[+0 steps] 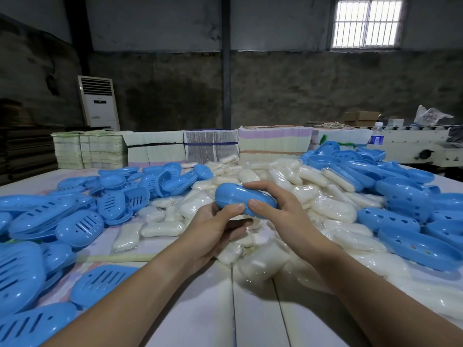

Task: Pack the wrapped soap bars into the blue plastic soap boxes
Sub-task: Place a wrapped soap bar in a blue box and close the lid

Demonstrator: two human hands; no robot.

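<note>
A closed blue plastic soap box (234, 196) is held above the table's middle between both hands. My left hand (215, 227) grips it from below, thumb on its near side. My right hand (278, 209) curls over its right end, fingers on top and thumb on the front. What is inside the box is hidden. A big heap of white wrapped soap bars (328, 209) spreads under and behind the hands. Slotted blue box parts (80, 227) lie piled at the left, and deeper blue box halves (411, 221) at the right.
Stacks of flat printed cartons (210, 146) line the table's far edge. A water bottle (376, 137) and a machine (421, 149) stand at the back right, a white air conditioner (99, 102) at the back left. The white table (255, 309) shows bare boards near me.
</note>
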